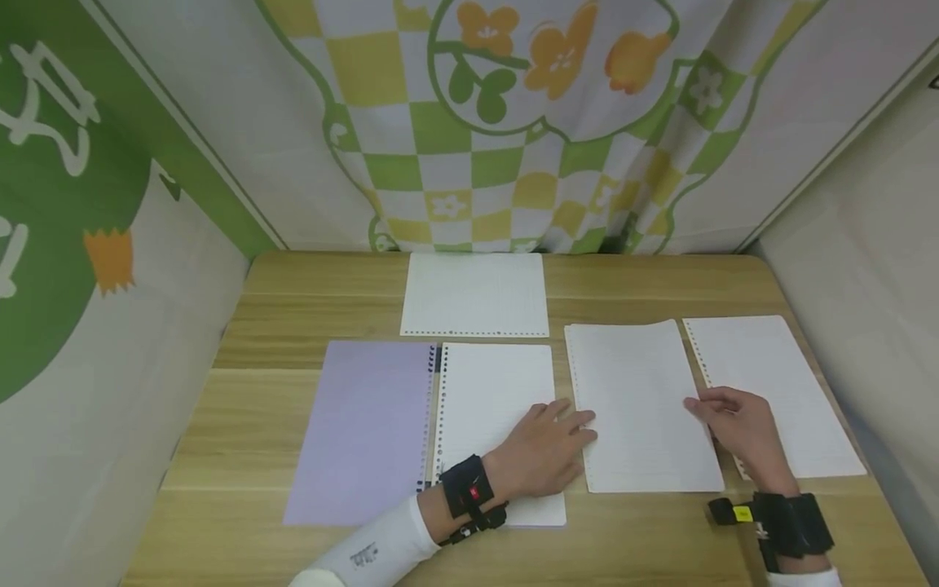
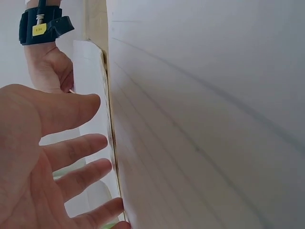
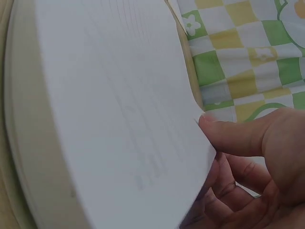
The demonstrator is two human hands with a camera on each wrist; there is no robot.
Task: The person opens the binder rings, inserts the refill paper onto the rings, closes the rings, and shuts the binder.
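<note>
With the right hand [image 1: 741, 424], pinching the right edge of the white paper [image 1: 638, 391] lying between both hands' fingers, reaching across another sheet [image 1: 788, 408]. With the left hand [image 1: 546, 448], holding fingers spread at the opposite edge, above a notebook page [image 1: 495, 383].

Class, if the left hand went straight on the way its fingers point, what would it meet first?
Probably the white paper the right hand pinches: the left hand points at its holed edge, though whether the fingertips touch is unclear.
</note>
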